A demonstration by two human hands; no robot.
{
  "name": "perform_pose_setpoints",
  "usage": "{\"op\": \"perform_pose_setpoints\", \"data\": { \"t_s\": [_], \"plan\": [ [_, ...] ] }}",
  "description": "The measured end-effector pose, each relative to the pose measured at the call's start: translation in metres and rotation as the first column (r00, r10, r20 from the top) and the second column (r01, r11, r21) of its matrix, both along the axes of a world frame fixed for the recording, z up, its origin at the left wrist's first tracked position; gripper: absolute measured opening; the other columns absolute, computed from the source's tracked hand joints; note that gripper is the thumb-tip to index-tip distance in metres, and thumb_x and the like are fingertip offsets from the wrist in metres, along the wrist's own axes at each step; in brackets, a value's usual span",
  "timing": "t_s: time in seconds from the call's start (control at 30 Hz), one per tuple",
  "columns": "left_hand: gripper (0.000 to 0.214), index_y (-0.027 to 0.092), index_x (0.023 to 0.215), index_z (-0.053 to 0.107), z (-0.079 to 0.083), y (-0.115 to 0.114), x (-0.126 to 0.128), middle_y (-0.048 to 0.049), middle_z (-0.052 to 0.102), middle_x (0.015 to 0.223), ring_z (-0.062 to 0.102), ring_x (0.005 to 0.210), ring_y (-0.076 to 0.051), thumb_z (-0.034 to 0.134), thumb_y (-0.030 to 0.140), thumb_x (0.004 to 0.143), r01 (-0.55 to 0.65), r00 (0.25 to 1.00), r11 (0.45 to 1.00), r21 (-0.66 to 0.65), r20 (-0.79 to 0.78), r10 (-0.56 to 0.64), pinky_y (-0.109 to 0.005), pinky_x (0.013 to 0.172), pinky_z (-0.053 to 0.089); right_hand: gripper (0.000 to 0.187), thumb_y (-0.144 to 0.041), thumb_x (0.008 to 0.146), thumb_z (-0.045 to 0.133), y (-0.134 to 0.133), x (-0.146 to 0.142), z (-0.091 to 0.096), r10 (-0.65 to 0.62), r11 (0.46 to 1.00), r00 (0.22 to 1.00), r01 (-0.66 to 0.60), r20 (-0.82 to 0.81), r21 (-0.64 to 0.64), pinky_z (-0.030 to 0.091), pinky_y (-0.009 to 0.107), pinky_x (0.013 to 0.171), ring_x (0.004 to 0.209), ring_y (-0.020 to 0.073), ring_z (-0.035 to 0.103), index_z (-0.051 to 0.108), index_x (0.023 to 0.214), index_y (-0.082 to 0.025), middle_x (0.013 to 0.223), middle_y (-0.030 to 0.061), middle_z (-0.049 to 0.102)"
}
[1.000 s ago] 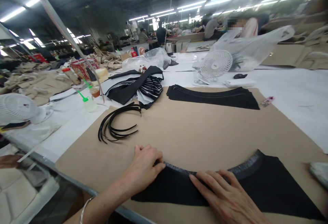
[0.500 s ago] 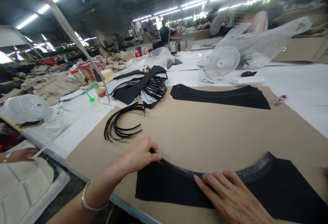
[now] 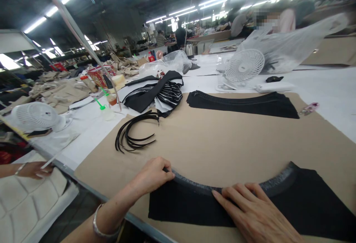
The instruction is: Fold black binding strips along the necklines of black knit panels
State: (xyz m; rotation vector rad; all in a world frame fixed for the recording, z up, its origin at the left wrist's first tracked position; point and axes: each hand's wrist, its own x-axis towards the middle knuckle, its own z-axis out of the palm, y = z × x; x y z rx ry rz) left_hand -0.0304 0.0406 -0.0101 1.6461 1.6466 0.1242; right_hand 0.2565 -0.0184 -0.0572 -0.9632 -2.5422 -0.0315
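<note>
A black fabric piece with a curved grey-edged neckline lies on brown paper near the table's front edge. My left hand pinches the left end of the curved edge band, fingers closed on it. My right hand lies flat on the fabric just below the curve's middle, fingers stretched out and pressing down. A bundle of thin black curved strips lies on the paper beyond my left hand.
A stack of black fabric pieces lies further back, with striped black fabric to its left. Two white fans, a green-capped bottle and plastic bags stand around. Another person's hand is at the left.
My left hand went from lying on the fabric's left end to pinching the edge band there. The right hand stays flat. The view shifted slightly.
</note>
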Motion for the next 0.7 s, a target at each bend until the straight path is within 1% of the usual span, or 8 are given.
{"op": "perform_pose_setpoints", "data": {
  "t_s": [0.1,0.2,0.37,0.43,0.5,0.53,0.6,0.7],
  "plan": [
    [0.016,0.017,0.058,0.057,0.003,0.002,0.001,0.0058,0.044,0.05,0.04,0.053,-0.011,0.057,0.032,0.066,-0.002,0.998,0.999,-0.037,0.063,0.005,-0.024,0.051,0.025,0.034,-0.009,0.08,0.045,0.001,-0.001,0.004,-0.008,1.0,1.0,0.008,-0.014,0.015,0.032,0.036,0.076,0.076,0.0167,0.05,0.06,0.107,-0.022,0.091,-0.0009,0.061],
    [0.023,0.017,0.061,0.056,0.015,0.001,0.002,0.0064,0.042,0.051,0.036,0.051,-0.009,0.057,0.039,0.068,0.009,0.988,0.994,-0.107,0.152,0.007,-0.022,0.048,0.024,0.028,-0.009,0.086,0.04,0.002,-0.002,0.013,0.011,1.0,1.0,-0.011,-0.018,0.015,0.034,0.034,0.073,0.075,0.0168,0.052,0.06,0.102,-0.021,0.089,0.0005,0.061],
    [0.033,0.016,0.064,0.056,0.038,-0.006,0.017,0.0069,0.043,0.05,0.034,0.048,-0.007,0.063,0.048,0.069,0.036,0.922,0.969,-0.244,0.382,0.062,-0.021,0.047,0.023,0.019,-0.026,0.095,0.045,0.003,-0.021,0.026,-0.041,0.999,0.991,0.04,-0.127,-0.016,0.04,0.033,0.073,0.076,0.0186,0.057,0.057,0.109,-0.021,0.089,0.0028,0.062],
    [0.037,0.016,0.064,0.056,0.046,-0.009,0.028,0.0072,0.043,0.048,0.035,0.047,-0.006,0.066,0.051,0.067,0.03,0.891,0.96,-0.277,0.444,0.1,-0.02,0.047,0.023,0.021,-0.031,0.093,0.049,0.004,-0.036,0.027,-0.077,0.995,0.979,0.064,-0.189,-0.073,0.042,0.033,0.073,0.076,0.0198,0.06,0.055,0.11,-0.019,0.089,0.0039,0.063],
    [0.04,0.015,0.064,0.055,0.051,-0.011,0.039,0.0071,0.044,0.049,0.035,0.048,-0.006,0.067,0.054,0.067,0.046,0.858,0.958,-0.284,0.503,0.108,-0.02,0.047,0.024,0.015,-0.03,0.092,0.049,0.007,-0.051,0.029,-0.129,0.98,0.962,0.087,-0.239,-0.181,0.043,0.032,0.067,0.071,0.0197,0.06,0.055,0.101,-0.019,0.082,0.003,0.064],
    [0.041,0.015,0.065,0.055,0.053,-0.013,0.043,0.0068,0.045,0.05,0.036,0.049,-0.006,0.066,0.054,0.07,0.07,0.837,0.96,-0.273,0.54,0.093,-0.019,0.047,0.025,0.012,-0.027,0.092,0.046,0.009,-0.056,0.03,-0.16,0.964,0.953,0.094,-0.258,-0.248,0.043,0.031,0.064,0.068,0.0192,0.06,0.056,0.095,-0.02,0.078,0.0023,0.063],
    [0.039,0.015,0.071,0.057,0.052,-0.019,0.049,0.0058,0.047,0.055,0.04,0.052,-0.007,0.06,0.053,0.077,0.101,0.8,0.977,-0.189,0.599,0.033,-0.02,0.05,0.03,0.019,-0.021,0.092,0.037,0.013,-0.06,0.033,-0.219,0.913,0.931,0.09,-0.292,-0.398,0.042,0.03,0.06,0.064,0.0177,0.059,0.055,0.084,-0.021,0.073,0.0012,0.061],
    [0.029,0.017,0.092,0.064,0.038,-0.035,0.048,0.0026,0.056,0.072,0.05,0.066,-0.01,0.054,0.044,0.087,0.055,0.842,0.992,0.111,0.529,-0.106,-0.021,0.062,0.04,0.026,-0.025,0.095,0.034,0.015,-0.051,0.039,-0.304,0.794,0.889,0.037,-0.344,-0.606,0.042,0.027,0.061,0.064,0.0156,0.057,0.056,0.081,-0.021,0.071,-0.0001,0.061]
  ]
}}
